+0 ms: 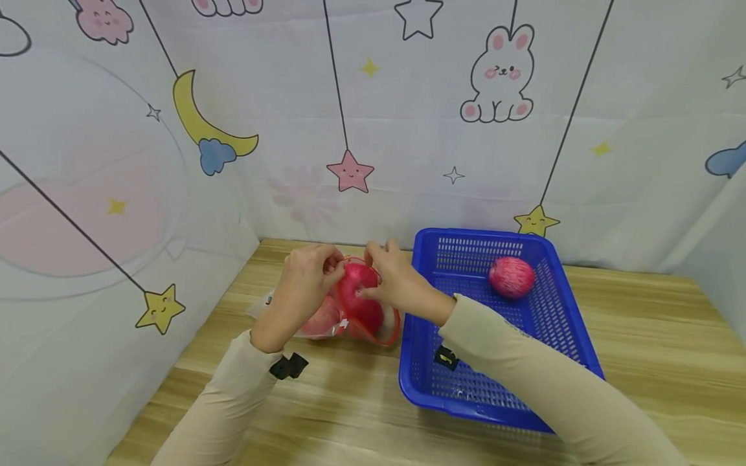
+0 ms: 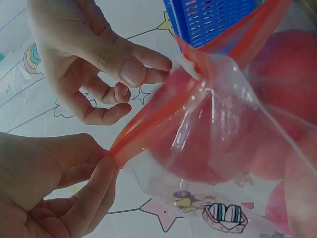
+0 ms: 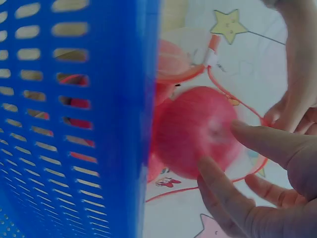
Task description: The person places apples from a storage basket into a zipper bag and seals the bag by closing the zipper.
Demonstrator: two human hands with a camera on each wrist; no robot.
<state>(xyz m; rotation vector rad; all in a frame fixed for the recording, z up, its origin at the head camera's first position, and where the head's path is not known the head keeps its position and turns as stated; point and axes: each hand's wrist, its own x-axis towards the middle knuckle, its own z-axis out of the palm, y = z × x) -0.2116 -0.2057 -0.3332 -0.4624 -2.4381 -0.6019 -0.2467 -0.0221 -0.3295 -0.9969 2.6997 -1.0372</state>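
A clear plastic bag [image 2: 143, 181] with a red drawstring-like rim [image 2: 148, 134] sits on the table, left of the blue basket, with several red apples inside. My left hand [image 1: 311, 268] pinches that rim between thumb and fingers at the bag's left side. One apple [image 3: 188, 134] shows in the bag's open mouth. Over it is my right hand [image 1: 399, 278], thumb and fingers spread, fingertips right at the apple's surface. Paler through the plastic, another apple [image 1: 320, 320] lies lower left in the head view.
The blue perforated basket [image 1: 422, 398] stands close to the bag's right, under my right forearm. A single red apple [image 1: 511, 277] lies inside it near the back. Behind the wooden table [image 1: 350, 414] hangs a white cloth [image 1: 408, 129] printed with cartoons.
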